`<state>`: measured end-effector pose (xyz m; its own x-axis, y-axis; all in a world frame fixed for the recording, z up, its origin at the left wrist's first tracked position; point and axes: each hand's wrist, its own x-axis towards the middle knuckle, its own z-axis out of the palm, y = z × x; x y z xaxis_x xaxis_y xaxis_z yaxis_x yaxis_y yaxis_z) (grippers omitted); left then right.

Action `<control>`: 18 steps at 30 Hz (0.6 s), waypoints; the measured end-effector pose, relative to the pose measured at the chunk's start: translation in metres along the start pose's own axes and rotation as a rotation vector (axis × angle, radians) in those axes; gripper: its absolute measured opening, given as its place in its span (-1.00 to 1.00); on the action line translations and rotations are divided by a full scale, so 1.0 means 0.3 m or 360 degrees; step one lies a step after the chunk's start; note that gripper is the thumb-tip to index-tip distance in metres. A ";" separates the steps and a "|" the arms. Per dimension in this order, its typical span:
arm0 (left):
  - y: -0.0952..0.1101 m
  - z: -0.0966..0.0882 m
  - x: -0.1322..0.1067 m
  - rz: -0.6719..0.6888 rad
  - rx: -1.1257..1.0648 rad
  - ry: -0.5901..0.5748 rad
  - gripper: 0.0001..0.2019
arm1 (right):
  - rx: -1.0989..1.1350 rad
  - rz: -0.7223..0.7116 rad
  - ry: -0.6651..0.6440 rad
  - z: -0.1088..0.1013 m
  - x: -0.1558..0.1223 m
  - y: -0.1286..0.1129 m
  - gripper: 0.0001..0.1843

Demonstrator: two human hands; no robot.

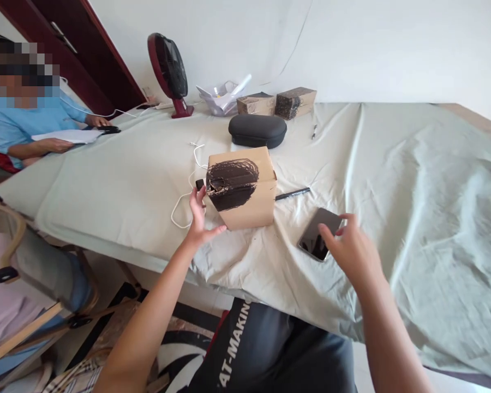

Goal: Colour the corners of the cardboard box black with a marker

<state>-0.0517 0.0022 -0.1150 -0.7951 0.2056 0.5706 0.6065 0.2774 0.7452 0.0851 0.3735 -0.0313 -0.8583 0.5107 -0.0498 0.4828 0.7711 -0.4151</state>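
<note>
A cardboard box [253,204] with dark scribbled marks and a torn hole stands on the table. My left hand [200,221] is at its left side, thumb and fingers spread apart, with the thumb at the box's lower front corner. Beside the fingers is a small black plug-like piece [199,184], near a white cable [179,210]. To the right of the box, a dark-screened smartphone [313,240] lies on the cloth. My right hand [352,245] grips its right edge, thumb over the screen; the other fingers are partly hidden.
A black marker [293,194] lies right of the box. Behind it are a black hard case [257,131], two smaller cardboard boxes, a plastic basket [217,103] and a red fan [172,71]. At left sits another person [28,123] holding papers; a chair [45,262] stands near the table edge.
</note>
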 end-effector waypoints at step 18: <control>-0.066 0.349 0.352 -0.0672 -0.1288 0.0237 -0.19 | 0.1431 0.0092 -0.0440 0.174 0.171 -0.049 -0.64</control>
<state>-0.1483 0.1167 -0.1056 -0.9762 0.0984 0.1934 0.1297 -0.4500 0.8835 0.0251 0.3684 -0.0752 -0.9037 0.3417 -0.2581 0.3099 0.1059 -0.9448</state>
